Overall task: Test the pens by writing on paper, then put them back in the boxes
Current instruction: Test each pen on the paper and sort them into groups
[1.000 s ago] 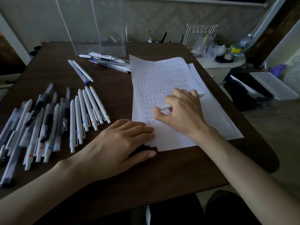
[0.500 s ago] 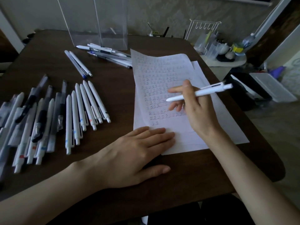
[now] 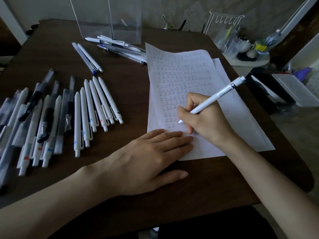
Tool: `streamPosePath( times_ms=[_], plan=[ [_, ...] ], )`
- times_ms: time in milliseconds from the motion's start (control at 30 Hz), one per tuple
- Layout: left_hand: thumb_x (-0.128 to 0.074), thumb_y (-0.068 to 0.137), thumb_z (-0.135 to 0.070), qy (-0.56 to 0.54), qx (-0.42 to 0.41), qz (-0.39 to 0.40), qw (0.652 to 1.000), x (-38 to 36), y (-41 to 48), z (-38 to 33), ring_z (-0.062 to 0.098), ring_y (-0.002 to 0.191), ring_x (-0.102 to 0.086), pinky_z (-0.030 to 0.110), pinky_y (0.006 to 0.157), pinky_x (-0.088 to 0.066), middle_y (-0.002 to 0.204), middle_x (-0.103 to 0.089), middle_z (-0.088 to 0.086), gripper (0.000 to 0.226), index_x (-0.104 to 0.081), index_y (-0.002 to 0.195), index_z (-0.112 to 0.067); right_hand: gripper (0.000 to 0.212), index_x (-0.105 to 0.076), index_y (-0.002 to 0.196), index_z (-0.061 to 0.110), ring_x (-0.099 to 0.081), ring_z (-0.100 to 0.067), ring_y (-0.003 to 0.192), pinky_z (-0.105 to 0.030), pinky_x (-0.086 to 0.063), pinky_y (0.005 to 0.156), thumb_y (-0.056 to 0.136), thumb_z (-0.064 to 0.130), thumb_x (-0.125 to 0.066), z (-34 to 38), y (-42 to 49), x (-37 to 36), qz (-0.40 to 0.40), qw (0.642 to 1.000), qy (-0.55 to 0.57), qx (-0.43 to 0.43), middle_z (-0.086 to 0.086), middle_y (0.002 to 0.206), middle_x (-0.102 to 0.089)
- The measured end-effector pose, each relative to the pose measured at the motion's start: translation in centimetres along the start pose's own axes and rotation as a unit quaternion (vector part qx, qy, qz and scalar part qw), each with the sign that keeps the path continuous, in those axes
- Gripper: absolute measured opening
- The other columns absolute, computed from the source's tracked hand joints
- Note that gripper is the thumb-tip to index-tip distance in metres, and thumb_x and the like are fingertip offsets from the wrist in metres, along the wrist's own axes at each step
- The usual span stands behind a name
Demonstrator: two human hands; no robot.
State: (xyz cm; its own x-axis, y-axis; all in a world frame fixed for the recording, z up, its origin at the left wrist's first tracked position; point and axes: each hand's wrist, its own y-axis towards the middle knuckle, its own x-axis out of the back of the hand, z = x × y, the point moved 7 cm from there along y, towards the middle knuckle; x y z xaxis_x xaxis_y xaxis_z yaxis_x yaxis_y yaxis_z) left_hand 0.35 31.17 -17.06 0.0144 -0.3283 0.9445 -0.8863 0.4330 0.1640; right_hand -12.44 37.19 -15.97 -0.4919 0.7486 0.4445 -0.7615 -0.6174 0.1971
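Right hand (image 3: pixel 208 123): over the lower half of the paper, with fingers (image 3: pixel 189 100) curled and clamped on a white click pen (image 3: pixel 216 98).
White click pen: slanted, button end up and to the right, tip down at the sheet just right of the lowest written marks.
Paper (image 3: pixel 179 73): on the right half of the tabletop (image 3: pixel 120 69), covered in rows of small handwritten characters.
Second sheet (image 3: pixel 245 121): beneath the first, showing along its right edge.
Left hand (image 3: pixel 146 161): palm down, with fingers (image 3: pixel 172 138) straight and close together, tips resting on the paper's lower left corner, thumb spread out on the dark wood.
Row of white pens (image 3: pixel 96 104): side by side, left of the paper and apart from it.
Pile of pens (image 3: pixel 34 121): far left, overlapping, white and clear barrels mixed, some with black grips.
Two pens (image 3: pixel 87 56): lying together beyond the row.
Bundle of pens (image 3: pixel 120 49): at the foot of the clear boxes, reaching to the paper's top left corner.
Clear boxes (image 3: pixel 107 19): upright at the far edge of the tabletop, contents hard to make out.
Side table (image 3: pixel 250 61): beyond the right edge, carrying a white wire rack (image 3: pixel 226 19) and small containers.
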Motion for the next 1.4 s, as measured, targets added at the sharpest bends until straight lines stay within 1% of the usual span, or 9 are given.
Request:
streamPosePath(
  times_ms=[100, 200, 467, 733, 967, 1067, 1133, 1300, 1400],
  plan=[
    [-0.029, 0.096, -0.052, 0.000, 0.000, -0.002, 1.000, 0.00, 0.05, 0.02, 0.012, 0.139, -0.027, 0.035, 0.112, -0.026, 0.148, -0.037, -0.002, 0.058, -0.040, 0.142, -0.017, 0.039, -0.036, 0.059, 0.010, -0.042, -0.009, 0.033, -0.031, -0.045, 0.046, 0.088, 0.006, -0.062, 0.24, -0.03, -0.13, 0.003, 1.000, -0.010, 0.004, 0.001, 0.037, -0.044],
    [-0.029, 0.096, -0.052, -0.002, 0.001, -0.002, 1.000, 0.00, 0.08, 0.02, 0.012, 0.139, -0.027, 0.034, 0.112, -0.025, 0.148, -0.037, -0.002, 0.059, -0.040, 0.142, -0.016, 0.039, -0.033, 0.059, 0.007, -0.040, -0.006, 0.033, -0.040, -0.047, 0.049, 0.087, 0.002, -0.059, 0.25, -0.05, 0.03, -0.006, 1.000, -0.011, 0.002, 0.004, 0.038, -0.038],
    [-0.028, 0.096, -0.052, -0.009, 0.001, 0.001, 1.000, -0.07, 0.11, 0.04, 0.011, 0.140, -0.025, 0.036, 0.113, -0.027, 0.149, -0.035, -0.002, 0.059, -0.039, 0.142, -0.017, 0.040, -0.033, 0.057, 0.011, -0.045, -0.007, 0.033, -0.031, -0.039, 0.041, 0.084, 0.000, -0.060, 0.04, -0.11, 0.02, 0.009, 1.000, -0.010, -0.015, 0.007, 0.038, -0.036],
    [-0.027, 0.097, -0.052, -0.010, 0.001, 0.001, 1.000, 0.00, 0.10, 0.01, 0.011, 0.140, -0.025, 0.035, 0.112, -0.025, 0.149, -0.036, -0.003, 0.059, -0.039, 0.142, -0.017, 0.040, -0.033, 0.057, 0.011, -0.045, -0.004, 0.034, -0.049, -0.047, 0.049, 0.084, -0.002, -0.058, 0.42, -0.14, 0.09, 0.005, 1.000, -0.003, -0.009, 0.009, 0.037, -0.036],
    [-0.027, 0.097, -0.051, -0.010, 0.001, 0.001, 1.000, 0.02, 0.07, -0.03, 0.011, 0.139, -0.026, 0.034, 0.112, -0.025, 0.149, -0.035, -0.002, 0.058, -0.040, 0.142, -0.017, 0.037, -0.034, 0.059, 0.007, -0.041, -0.009, 0.032, -0.044, -0.048, 0.048, 0.085, 0.001, -0.060, 0.28, -0.22, -0.14, 0.014, 1.000, 0.002, -0.007, 0.005, 0.036, -0.040],
    [-0.027, 0.097, -0.051, -0.007, 0.003, -0.001, 1.000, 0.06, 0.10, -0.04, 0.010, 0.139, -0.026, 0.032, 0.113, -0.023, 0.149, -0.036, -0.002, 0.058, -0.040, 0.142, -0.017, 0.036, -0.036, 0.060, 0.005, -0.040, -0.009, 0.032, -0.027, -0.045, 0.047, 0.086, 0.002, -0.060, 0.27, -0.26, -0.11, 0.018, 1.000, 0.012, -0.002, -0.007, 0.038, -0.041],
    [-0.027, 0.097, -0.051, -0.009, 0.002, 0.000, 1.000, 0.04, 0.09, -0.03, 0.010, 0.139, -0.025, 0.033, 0.113, -0.024, 0.149, -0.035, -0.003, 0.058, -0.039, 0.142, -0.017, 0.038, -0.035, 0.059, 0.006, -0.039, -0.010, 0.034, -0.022, -0.038, 0.044, 0.086, 0.003, -0.061, 0.13, -0.22, -0.12, 0.018, 1.000, 0.011, -0.001, -0.006, 0.040, -0.039],
    [-0.028, 0.097, -0.051, -0.011, 0.003, 0.000, 1.000, 0.11, 0.12, -0.03, 0.010, 0.139, -0.027, 0.032, 0.113, -0.024, 0.148, -0.038, -0.003, 0.057, -0.041, 0.141, -0.017, 0.036, -0.032, 0.060, 0.008, -0.040, -0.033, 0.049, -0.026, -0.033, 0.042, 0.080, 0.008, -0.061, -0.17, -0.09, 0.14, 0.002, 1.000, -0.017, 0.003, 0.004, 0.047, -0.032],
    [-0.034, 0.098, -0.047, -0.019, 0.004, -0.018, 1.000, 0.74, -0.02, -0.13, 0.011, 0.133, -0.038, 0.031, 0.108, -0.033, 0.140, -0.048, -0.002, 0.050, -0.052, 0.133, -0.017, 0.031, -0.044, 0.068, 0.013, -0.044, -0.015, 0.038, -0.022, -0.037, 0.043, 0.086, 0.021, -0.067, 0.37, -0.16, 0.09, 0.022, 1.000, 0.020, 0.004, 0.002, 0.042, -0.049]
  ],
)
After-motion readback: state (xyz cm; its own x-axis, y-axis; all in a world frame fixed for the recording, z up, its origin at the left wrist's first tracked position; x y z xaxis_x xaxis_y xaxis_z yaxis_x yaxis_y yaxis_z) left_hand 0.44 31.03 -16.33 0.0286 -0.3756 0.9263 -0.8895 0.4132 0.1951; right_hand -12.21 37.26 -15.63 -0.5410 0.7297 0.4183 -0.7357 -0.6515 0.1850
